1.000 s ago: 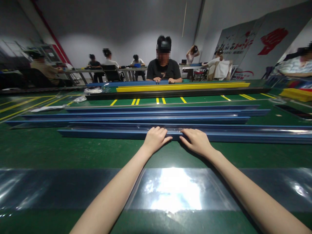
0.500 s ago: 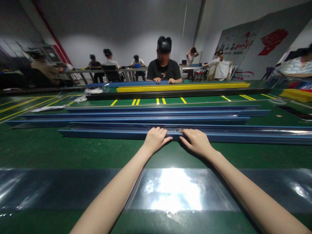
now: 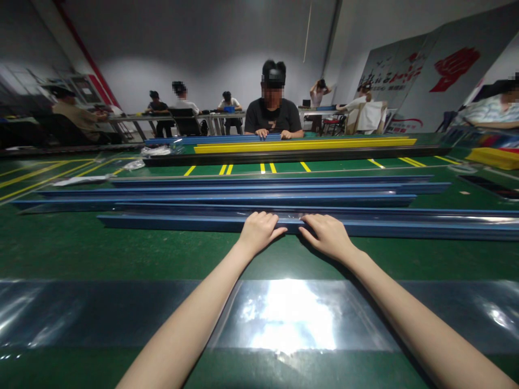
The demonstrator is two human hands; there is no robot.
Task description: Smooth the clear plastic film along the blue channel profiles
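A long blue channel strip lies across the green table in front of me, with shiny clear film along its inside. My left hand grips the near wall, fingers curled over the top edge and thumb along the front. A short gap to the right, my right hand holds the same wall in a mirrored grip. The fingertips of both hands are partly hidden inside the channel. Beneath my forearms, a wide clear plastic sheet lies flat and reflects bright light.
Several more blue strips lie just beyond. Farther off are a black strip and a yellow strip. A person sits opposite, hands on another blue strip. A phone and a yellow tray are at the right.
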